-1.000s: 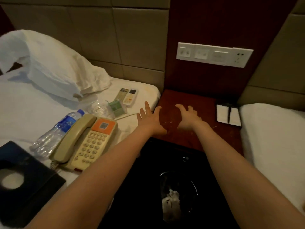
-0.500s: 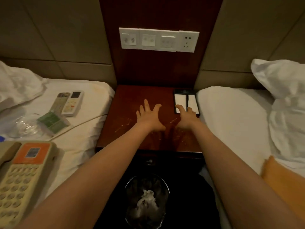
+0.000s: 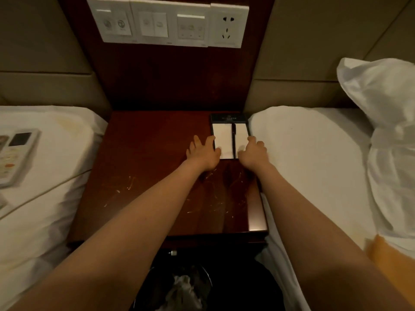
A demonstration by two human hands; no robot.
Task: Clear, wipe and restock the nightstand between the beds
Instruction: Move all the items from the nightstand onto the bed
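Observation:
The dark red wooden nightstand [image 3: 143, 167] stands between two white beds, its top marked with pale scratches or smears. At its back right corner lies a black notepad holder [image 3: 224, 131] with white paper and a dark pen down its middle. My left hand [image 3: 203, 153] rests at the holder's near left edge, fingers spread and touching the paper. My right hand [image 3: 252, 152] sits at its near right edge, fingers curled over the holder's side. Whether either hand has a firm grip on it is unclear.
A white switch and socket panel [image 3: 168, 22] is on the wall above. The left bed [image 3: 45, 198] carries a white remote [image 3: 15, 153] and a cord. The right bed [image 3: 314, 167] has a white pillow [image 3: 386, 113] and an orange cloth [image 3: 390, 259]. A black bin [image 3: 177, 288] with crumpled waste stands below.
The view swung right and closer to the nightstand. Both hands moved from the middle of the top to the notepad holder at the back right.

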